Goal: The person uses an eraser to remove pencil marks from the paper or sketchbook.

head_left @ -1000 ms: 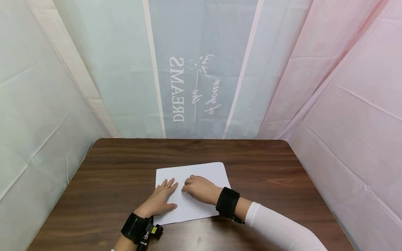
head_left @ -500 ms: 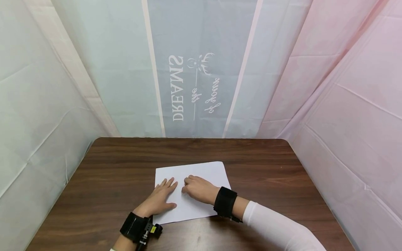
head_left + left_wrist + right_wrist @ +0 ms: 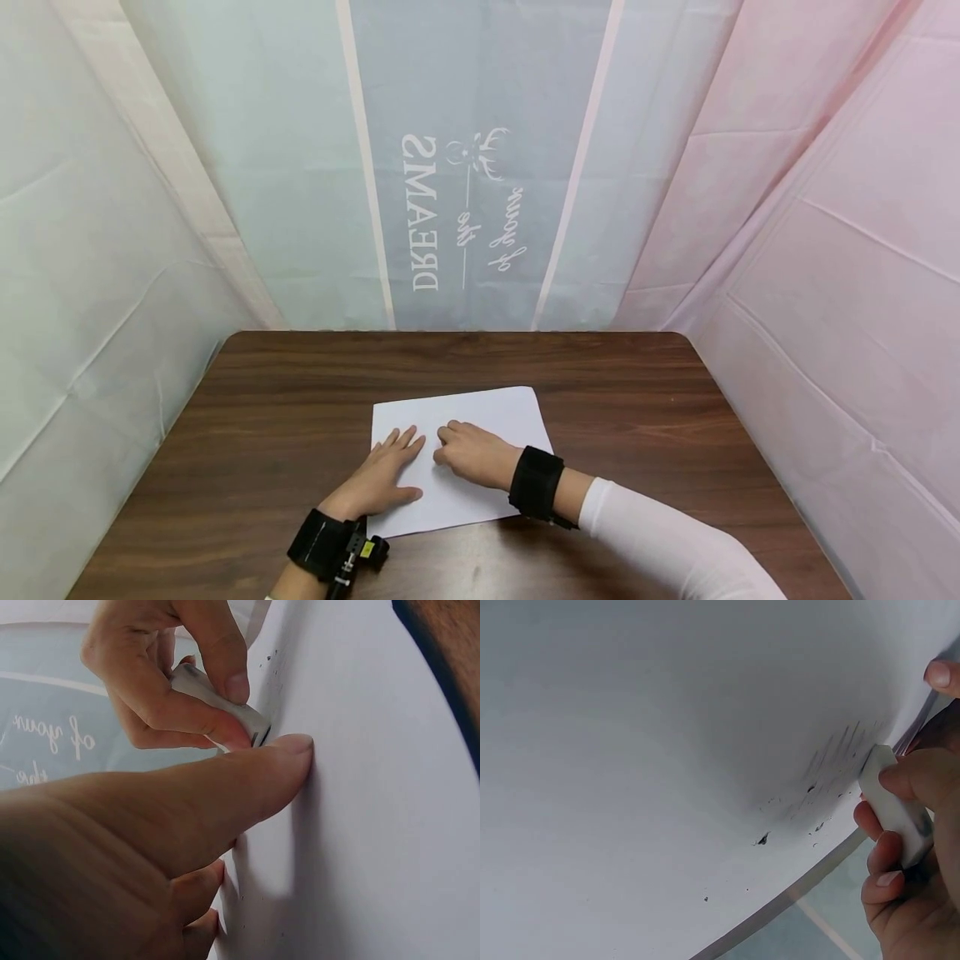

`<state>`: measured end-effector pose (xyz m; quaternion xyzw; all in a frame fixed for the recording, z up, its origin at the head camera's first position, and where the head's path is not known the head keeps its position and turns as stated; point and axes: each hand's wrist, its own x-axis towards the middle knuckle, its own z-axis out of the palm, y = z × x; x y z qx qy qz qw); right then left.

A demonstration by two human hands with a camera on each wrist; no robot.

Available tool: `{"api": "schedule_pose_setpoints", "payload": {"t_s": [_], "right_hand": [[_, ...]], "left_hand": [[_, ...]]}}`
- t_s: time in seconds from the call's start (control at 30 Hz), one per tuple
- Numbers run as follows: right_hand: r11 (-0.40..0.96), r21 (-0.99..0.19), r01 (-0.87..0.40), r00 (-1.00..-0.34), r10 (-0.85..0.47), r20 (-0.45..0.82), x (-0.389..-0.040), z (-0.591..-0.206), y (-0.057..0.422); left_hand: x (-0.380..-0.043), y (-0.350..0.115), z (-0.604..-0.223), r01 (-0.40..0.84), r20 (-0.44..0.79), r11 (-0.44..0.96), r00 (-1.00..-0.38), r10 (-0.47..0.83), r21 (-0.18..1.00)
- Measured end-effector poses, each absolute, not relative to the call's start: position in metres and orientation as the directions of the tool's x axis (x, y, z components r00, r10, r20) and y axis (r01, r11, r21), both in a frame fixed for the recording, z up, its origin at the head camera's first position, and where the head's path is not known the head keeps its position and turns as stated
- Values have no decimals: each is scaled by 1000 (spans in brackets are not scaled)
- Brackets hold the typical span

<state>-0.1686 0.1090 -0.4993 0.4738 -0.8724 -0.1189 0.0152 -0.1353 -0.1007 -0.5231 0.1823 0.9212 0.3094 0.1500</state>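
Note:
In the right wrist view my right hand pinches a whitish eraser between thumb and fingers, its end against the white paper. Faint grey pencil strokes and dark eraser crumbs show on the sheet beside it. My left hand lies on the paper's left part with fingers spread and thumb stretched toward the right hand. The left wrist view shows the eraser just beyond the left thumb. From the head view the right hand covers the eraser.
The sheet lies slightly turned on a dark wooden table. Pale cloth curtains with mirrored lettering rise behind the table and along both sides. A small camera is strapped to the left wrist.
Over the last second the right hand has shifted very slightly on the paper. The left hand and the sheet stay in place; the head view wobbles a little.

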Motion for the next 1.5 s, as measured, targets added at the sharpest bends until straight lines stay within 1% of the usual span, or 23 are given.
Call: {"api": "schedule_pose_setpoints", "payload": {"t_s": [0.2,0.77,1.33,1.5], "right_hand": [[502,246,-829,-532,-843,-74,-167,-497,113],[502,267,-823,-540,-837,-91,-167,-497,121],[498,264,-826,-537,-837,-101,-169,-498,128],[501,245,-830,-536,-838,-101,-169,-500,131]], "left_hand": [[-136,-100,-523,242,-161,743,-890,426,624],[-136,-101,-524,232,-173,744,-889,423,627],[-138,-100,-526,234,-176,748,-889,424,621],[-137,-100,-526,224,-186,751,-889,418,621]]}}
